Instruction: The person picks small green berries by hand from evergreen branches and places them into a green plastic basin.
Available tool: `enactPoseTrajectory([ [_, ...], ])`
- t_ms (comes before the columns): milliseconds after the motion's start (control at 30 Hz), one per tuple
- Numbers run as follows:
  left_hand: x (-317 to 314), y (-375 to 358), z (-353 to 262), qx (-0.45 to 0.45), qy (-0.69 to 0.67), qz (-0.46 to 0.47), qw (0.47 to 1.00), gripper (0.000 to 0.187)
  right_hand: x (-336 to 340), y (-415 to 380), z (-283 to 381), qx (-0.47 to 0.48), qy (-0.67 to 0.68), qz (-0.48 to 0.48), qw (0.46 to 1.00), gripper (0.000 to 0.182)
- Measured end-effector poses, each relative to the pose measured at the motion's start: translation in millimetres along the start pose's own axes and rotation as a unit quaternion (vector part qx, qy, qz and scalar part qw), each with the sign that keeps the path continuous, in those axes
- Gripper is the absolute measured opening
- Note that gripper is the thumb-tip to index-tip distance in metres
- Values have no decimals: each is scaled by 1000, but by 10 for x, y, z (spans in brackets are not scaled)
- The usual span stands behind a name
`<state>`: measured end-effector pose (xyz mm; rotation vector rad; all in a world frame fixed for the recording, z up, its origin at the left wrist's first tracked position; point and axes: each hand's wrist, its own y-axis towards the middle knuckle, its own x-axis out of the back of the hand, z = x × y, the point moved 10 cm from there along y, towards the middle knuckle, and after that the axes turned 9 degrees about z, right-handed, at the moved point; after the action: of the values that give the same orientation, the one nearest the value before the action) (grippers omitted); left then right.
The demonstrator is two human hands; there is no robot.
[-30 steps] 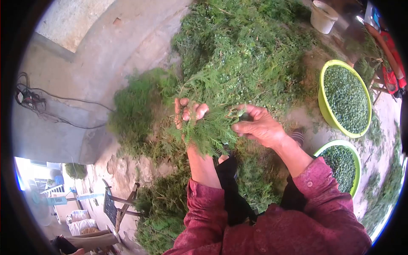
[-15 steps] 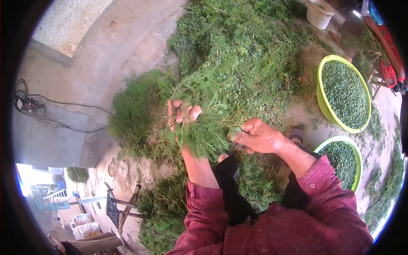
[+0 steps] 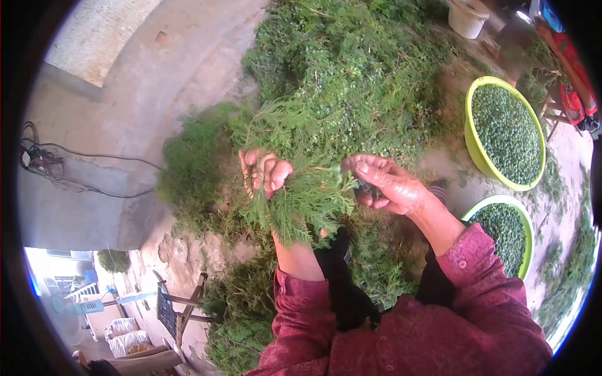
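My left hand (image 3: pixel 266 172) is wrapped round a leafy green sprig (image 3: pixel 304 203), whose fronds hang over the wrist and spread to the right. Beside the sprig's right edge, my right hand (image 3: pixel 389 186) has its fingers curled round small dark green berries, partly hidden by the fingers. Behind both hands lies a big heap of green branches (image 3: pixel 351 81) dotted with pale berries.
Two green-rimmed basins (image 3: pixel 475 139) (image 3: pixel 530 238) full of green berries stand at the right. A whitish bucket (image 3: pixel 467 20) is at the top right, near another person's red clothing (image 3: pixel 572 106). A folding stool (image 3: pixel 182 307) and cables (image 3: pixel 47 160) are at the left.
My right hand has moved up and slightly right, apart from the sprig's tips, and its palm side has turned more into view. My left hand still holds the sprig.
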<state>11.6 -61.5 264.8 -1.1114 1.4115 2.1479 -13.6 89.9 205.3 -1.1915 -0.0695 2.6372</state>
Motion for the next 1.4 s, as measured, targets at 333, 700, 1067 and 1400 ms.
enactPoseTrajectory([
  [333,133,-103,302,84,24,-138,987,39,124,189,86,77,-141,-100,982,43],
  [700,457,-310,-151,-5,29,-277,960,22,-203,197,-225,-25,-149,-18,988,24],
  [1067,386,-329,-410,-80,-47,-244,965,16,160,171,-97,14,1,-74,997,21],
  [1400,432,-300,18,-26,-81,-273,958,19,98,378,-19,65,76,-71,992,48],
])
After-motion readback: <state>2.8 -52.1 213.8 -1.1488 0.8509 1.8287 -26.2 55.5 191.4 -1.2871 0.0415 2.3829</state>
